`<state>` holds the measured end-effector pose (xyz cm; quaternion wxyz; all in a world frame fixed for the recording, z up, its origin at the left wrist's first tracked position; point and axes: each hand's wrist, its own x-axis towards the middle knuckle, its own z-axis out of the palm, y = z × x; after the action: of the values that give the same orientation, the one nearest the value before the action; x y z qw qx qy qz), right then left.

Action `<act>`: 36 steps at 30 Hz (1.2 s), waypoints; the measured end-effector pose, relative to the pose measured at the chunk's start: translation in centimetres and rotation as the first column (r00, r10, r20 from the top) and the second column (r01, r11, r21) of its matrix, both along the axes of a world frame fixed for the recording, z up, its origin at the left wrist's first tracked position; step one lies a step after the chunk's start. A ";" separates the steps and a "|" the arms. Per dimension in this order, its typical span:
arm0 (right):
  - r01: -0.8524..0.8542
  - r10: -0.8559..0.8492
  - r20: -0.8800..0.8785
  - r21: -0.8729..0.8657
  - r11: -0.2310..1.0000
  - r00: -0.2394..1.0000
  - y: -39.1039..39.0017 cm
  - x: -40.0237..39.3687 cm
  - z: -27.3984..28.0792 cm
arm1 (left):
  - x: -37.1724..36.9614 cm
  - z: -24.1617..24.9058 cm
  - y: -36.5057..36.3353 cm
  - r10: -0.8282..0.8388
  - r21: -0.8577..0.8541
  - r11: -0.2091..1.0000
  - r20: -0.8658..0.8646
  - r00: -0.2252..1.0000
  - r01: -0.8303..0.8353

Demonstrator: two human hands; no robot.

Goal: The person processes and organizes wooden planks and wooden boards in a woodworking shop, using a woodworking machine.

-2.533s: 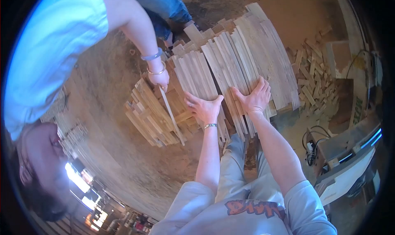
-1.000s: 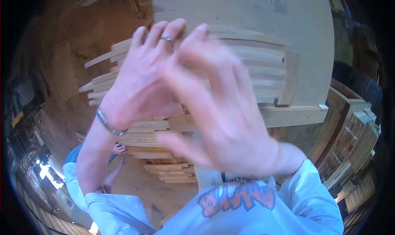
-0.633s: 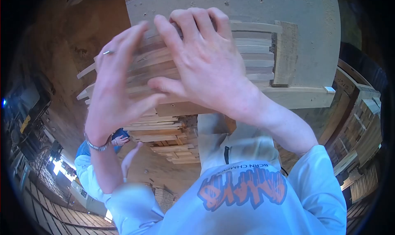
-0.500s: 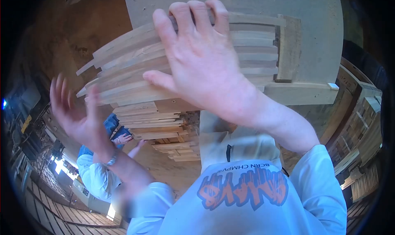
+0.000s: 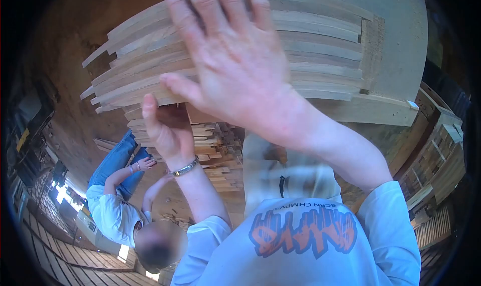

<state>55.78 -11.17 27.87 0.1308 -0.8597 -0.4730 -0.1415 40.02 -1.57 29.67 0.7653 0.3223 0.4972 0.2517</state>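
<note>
Head camera: a bundle of wooden slats (image 5: 320, 60), pale, rough-sawn and flat, ran long-axis left to right, close before the camera. The right hand (image 5: 235, 65) pressed flat on top, fingers spread; the left hand (image 5: 168, 128) cupped its underside. A co-worker (image 5: 117, 206) crouched lower left.

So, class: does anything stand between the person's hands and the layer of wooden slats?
Nothing visible does. The right hand lies flat on the wooden slats; the left hand is under their near edge.
</note>
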 end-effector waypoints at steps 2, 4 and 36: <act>-0.018 0.018 0.000 0.014 1.000 1.000 -1.2 0.8 0.0 | 0.2 0.2 -0.7 -0.059 0.010 0.998 0.024 0.998 0.059; -0.032 0.032 0.015 0.022 0.999 0.999 -2.4 1.5 -0.2 | 0.4 0.5 -1.4 -0.105 0.006 0.994 0.030 0.994 0.105; -0.054 0.032 -0.465 -0.033 0.998 0.885 -7.5 2.9 5.3 | -4.1 0.1 11.7 -0.038 0.638 0.713 -0.378 0.925 0.290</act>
<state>58.68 -18.62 33.19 0.2238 -0.8606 -0.4500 0.0818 35.94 10.12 29.73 0.5149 0.6627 0.4616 0.2875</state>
